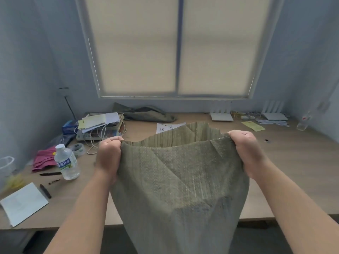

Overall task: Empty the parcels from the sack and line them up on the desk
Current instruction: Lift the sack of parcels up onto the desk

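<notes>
I stand at a wooden surface (pixel 286 162), holding a grey-green woven sack (pixel 179 180) by its open mouth. My left hand (pixel 108 154) grips the rim at one corner, fingers curled tight into the cloth; my right hand (pixel 245 151) grips the other corner the same way. The sack hangs down in front of the surface's near edge. No parcels show on the surface, so I judge that emptying has not begun and all the lining up remains. A water bottle (pixel 67 163) stands left.
</notes>
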The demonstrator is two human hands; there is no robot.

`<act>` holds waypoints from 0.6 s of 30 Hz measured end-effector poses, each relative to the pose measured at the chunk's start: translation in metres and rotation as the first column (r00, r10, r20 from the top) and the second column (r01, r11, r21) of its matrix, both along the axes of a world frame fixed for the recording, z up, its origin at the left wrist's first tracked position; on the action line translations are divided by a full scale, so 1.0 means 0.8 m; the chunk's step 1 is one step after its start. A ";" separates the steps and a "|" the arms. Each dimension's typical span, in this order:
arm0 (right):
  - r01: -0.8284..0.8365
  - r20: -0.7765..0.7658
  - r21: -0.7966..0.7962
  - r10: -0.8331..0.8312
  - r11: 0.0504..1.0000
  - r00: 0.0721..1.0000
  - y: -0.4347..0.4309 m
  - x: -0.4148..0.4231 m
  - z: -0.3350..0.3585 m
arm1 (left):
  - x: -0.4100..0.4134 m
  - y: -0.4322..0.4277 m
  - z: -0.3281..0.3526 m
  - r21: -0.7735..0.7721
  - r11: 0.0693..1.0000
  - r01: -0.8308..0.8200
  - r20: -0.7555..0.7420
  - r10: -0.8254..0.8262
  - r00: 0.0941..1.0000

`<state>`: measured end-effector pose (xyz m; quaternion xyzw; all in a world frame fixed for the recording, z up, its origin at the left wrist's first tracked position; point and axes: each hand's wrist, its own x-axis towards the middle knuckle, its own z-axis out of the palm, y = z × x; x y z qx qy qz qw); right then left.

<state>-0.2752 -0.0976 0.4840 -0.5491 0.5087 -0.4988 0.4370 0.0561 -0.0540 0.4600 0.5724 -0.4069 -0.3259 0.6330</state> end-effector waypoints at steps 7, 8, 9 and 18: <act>0.057 -0.003 -0.102 -0.057 0.993 0.998 -0.004 0.030 0.106 | 0.027 -0.027 0.085 -0.151 0.987 0.062 -0.003 -0.063 0.998; 0.071 -0.007 -0.123 -0.072 0.990 0.997 -0.006 0.034 0.117 | 0.031 -0.031 0.096 -0.169 0.983 0.070 0.001 -0.071 0.997; 0.088 -0.008 -0.143 -0.090 0.986 0.996 -0.008 0.038 0.128 | 0.035 -0.036 0.107 -0.186 0.980 0.077 0.005 -0.077 0.997; 0.219 0.074 -0.284 -0.206 0.933 0.976 -0.054 0.068 0.185 | 0.055 -0.102 0.176 -0.291 0.951 0.100 0.074 -0.082 0.994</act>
